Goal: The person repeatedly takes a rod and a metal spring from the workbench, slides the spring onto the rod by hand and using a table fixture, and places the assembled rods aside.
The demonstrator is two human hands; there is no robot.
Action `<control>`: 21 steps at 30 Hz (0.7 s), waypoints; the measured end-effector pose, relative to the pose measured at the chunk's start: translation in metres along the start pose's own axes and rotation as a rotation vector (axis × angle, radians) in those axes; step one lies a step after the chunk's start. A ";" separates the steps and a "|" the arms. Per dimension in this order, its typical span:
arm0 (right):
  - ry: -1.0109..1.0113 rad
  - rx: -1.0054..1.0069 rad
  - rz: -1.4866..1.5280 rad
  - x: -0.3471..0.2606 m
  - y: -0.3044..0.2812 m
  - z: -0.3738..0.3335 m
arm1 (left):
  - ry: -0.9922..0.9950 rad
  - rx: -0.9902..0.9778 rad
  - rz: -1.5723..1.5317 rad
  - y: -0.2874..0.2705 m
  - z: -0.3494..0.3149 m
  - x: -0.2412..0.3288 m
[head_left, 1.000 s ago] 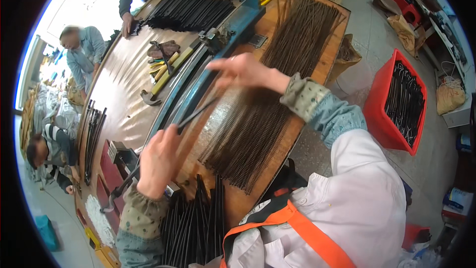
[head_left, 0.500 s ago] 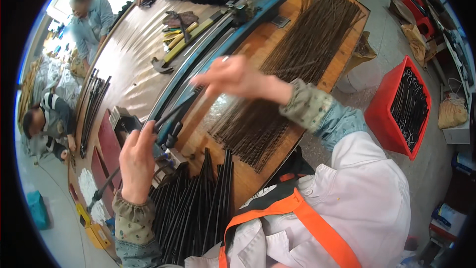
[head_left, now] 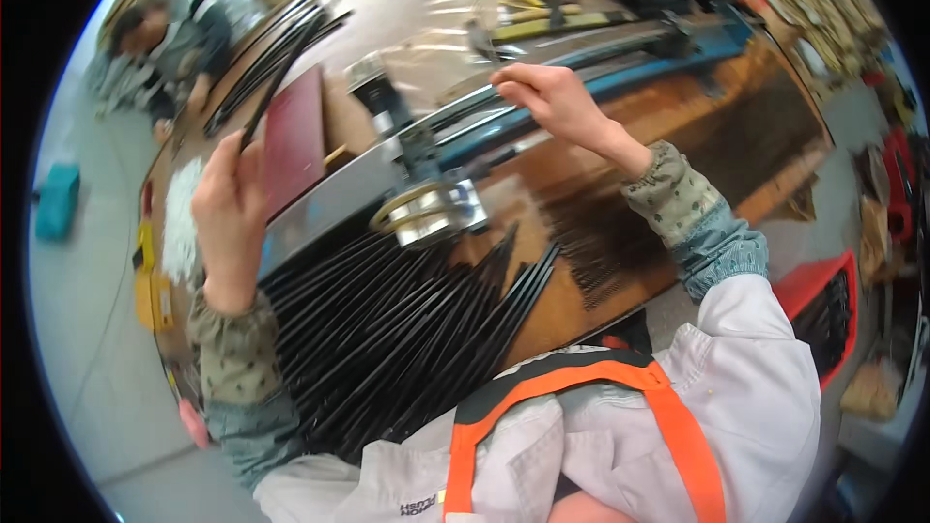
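Note:
My left hand (head_left: 231, 208) is closed around a long black rod (head_left: 281, 77), which slants up and away from the fingers over the far left of the table. My right hand (head_left: 562, 107) hovers above the blue metal rail (head_left: 620, 77), its thumb and fingers pinched. A thin, pale streak rises from those fingertips, too blurred to name. Between my hands stands a small metal fixture (head_left: 423, 218) with a yellowish ring round it. Below it a fan of black rods (head_left: 387, 329) lies close in front of me.
Brown, spring-like strips (head_left: 668, 174) cover the table's right side. A dark red board (head_left: 295, 140) lies behind my left hand. At the back are a hammer-like tool (head_left: 480, 39) and more black rods (head_left: 242, 73). A person (head_left: 174, 48) works far left; a red bin (head_left: 823, 310) stands right.
My view has swung left. My hands have moved farther apart, and the rod that ran between them now points up from my left hand alone.

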State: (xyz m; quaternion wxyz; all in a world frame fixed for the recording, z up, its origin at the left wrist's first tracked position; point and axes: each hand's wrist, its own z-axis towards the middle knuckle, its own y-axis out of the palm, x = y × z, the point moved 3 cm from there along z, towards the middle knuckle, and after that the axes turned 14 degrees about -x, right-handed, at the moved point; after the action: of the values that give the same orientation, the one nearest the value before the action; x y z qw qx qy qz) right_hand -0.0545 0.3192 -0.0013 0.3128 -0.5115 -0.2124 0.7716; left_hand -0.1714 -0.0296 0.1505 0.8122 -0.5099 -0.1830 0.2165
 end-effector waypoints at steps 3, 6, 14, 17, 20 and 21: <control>-0.173 -0.227 0.280 -0.065 0.042 0.067 | -0.124 0.005 -0.043 -0.014 -0.027 -0.007; -0.317 -0.266 -0.052 -0.068 0.079 0.099 | -0.218 0.001 -0.025 -0.032 -0.061 -0.025; -0.357 -0.606 -0.442 -0.087 0.129 0.123 | -0.355 -0.053 -0.112 -0.025 -0.121 -0.059; -0.449 -0.255 -0.580 -0.083 0.111 0.120 | -0.328 -0.051 -0.080 -0.018 -0.115 -0.062; -0.399 -0.112 -0.595 -0.035 0.057 0.085 | -0.334 -0.068 -0.084 -0.006 -0.120 -0.076; -0.363 -0.119 -0.655 -0.010 0.036 0.066 | -0.325 -0.096 -0.086 -0.004 -0.119 -0.077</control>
State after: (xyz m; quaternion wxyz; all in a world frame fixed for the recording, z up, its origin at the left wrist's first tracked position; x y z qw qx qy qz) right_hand -0.1224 0.2861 0.0078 0.4699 -0.2889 -0.4610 0.6951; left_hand -0.1742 -0.1618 0.0993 0.7551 -0.4983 -0.3436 0.2519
